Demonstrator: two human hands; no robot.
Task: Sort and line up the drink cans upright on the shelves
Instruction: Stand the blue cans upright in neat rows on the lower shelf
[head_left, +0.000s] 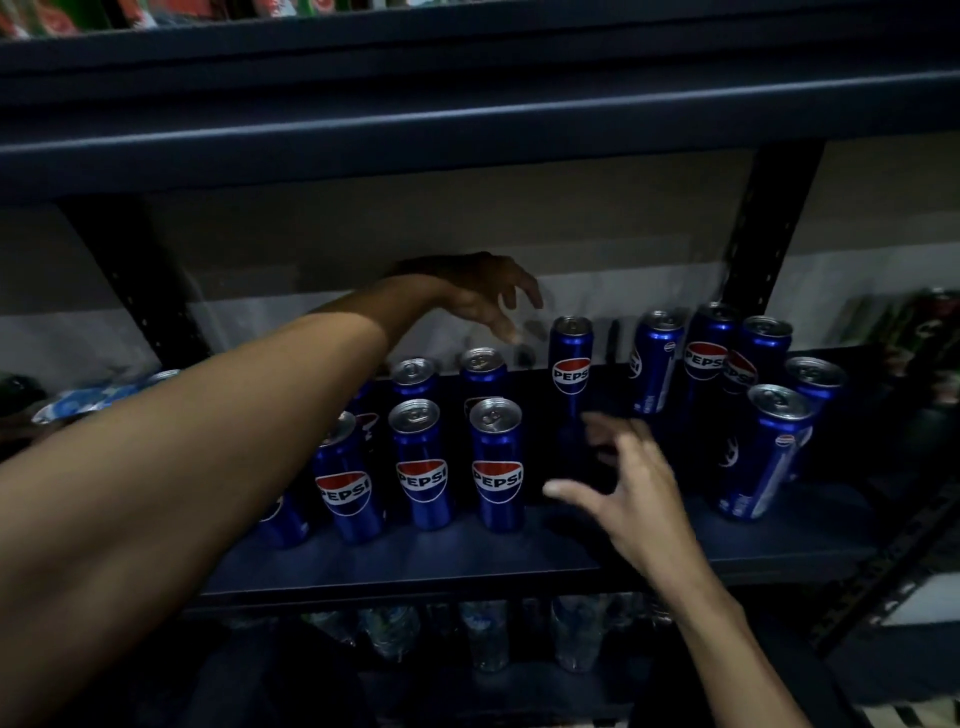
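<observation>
Several blue Pepsi cans stand upright on a dark shelf (519, 561). A lined-up group sits left of centre, its front can (496, 462) nearest my hands. A lone can (570, 364) stands at the back centre. A loose cluster (711, 358) fills the right side, with one can (763, 452) standing in front of it. My left hand (483, 296) reaches over the group toward the back, fingers spread and holding nothing, just left of the lone can. My right hand (628, 478) hovers open in the gap between the group and the cluster.
The shelf above (467, 130) hangs low over the cans. Dark uprights (763, 228) frame the bay. Clear plastic bottles (488, 634) stand on the shelf below. A light-blue package (88, 400) lies at the far left, and dark green items (924, 332) sit at the far right.
</observation>
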